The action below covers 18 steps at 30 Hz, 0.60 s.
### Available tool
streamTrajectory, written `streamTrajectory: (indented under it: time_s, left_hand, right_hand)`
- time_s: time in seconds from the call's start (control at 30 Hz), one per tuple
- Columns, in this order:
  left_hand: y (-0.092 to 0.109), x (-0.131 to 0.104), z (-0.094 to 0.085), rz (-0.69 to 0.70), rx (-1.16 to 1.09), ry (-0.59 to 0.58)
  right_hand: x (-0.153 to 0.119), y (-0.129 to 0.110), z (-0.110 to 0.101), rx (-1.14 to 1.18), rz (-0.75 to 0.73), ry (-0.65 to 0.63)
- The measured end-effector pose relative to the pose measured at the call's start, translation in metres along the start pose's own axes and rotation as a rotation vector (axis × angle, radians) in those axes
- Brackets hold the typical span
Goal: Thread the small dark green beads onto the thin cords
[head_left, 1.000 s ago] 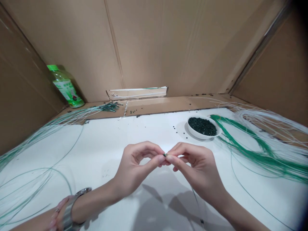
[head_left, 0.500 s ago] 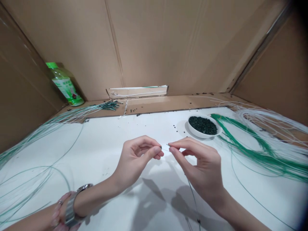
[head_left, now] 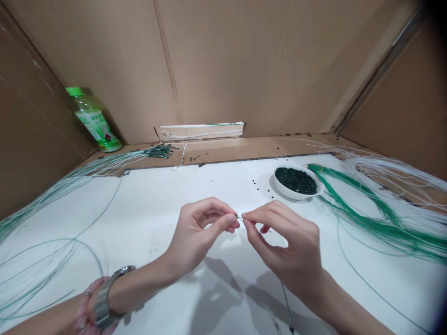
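My left hand (head_left: 206, 228) pinches a tiny dark green bead (head_left: 236, 216) between thumb and forefinger. Facing it, my right hand (head_left: 288, 239) is closed in a pinch on a thin green cord (head_left: 240, 218), whose tip reaches the bead; whether it passes through is too small to tell. Below my right hand, a stretch of green cord hangs down with a dark bead (head_left: 291, 329) on it. A white bowl (head_left: 291, 193) full of dark green beads (head_left: 296, 180) stands beyond my right hand on the white sheet.
Green cords (head_left: 377, 218) and white cords (head_left: 387, 174) lie in bundles at the right. Strung cords with dark ends (head_left: 160, 150) spread along the left. A green bottle (head_left: 96, 125) leans in the back left corner of the cardboard walls (head_left: 226, 60). Loose beads dot the sheet.
My right hand has moved slightly left, bringing the cord's end up to the bead at my left fingertips. My left hand has barely moved.
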<state>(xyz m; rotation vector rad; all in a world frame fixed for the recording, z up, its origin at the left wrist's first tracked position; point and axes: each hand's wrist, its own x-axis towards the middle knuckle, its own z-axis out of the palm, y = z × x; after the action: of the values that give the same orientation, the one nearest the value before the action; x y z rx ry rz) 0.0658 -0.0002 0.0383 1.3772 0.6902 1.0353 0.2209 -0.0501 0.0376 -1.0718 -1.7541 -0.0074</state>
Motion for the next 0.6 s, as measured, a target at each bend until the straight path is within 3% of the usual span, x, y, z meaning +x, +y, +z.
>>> streamTrajectory:
  time_s: [0.23,0.6]
  left_hand:
    - [0.0002,0.0005,-0.0001,0.039,0.027,-0.019]
    - [-0.0042,0.0008,-0.0026,0.099,0.137,-0.048]
  right_hand:
    - [0.0002,-0.0003,-0.0001,0.005,0.027,0.004]
    - [-0.0010,0.0024,0.0015,-0.064,-0.052,-0.004]
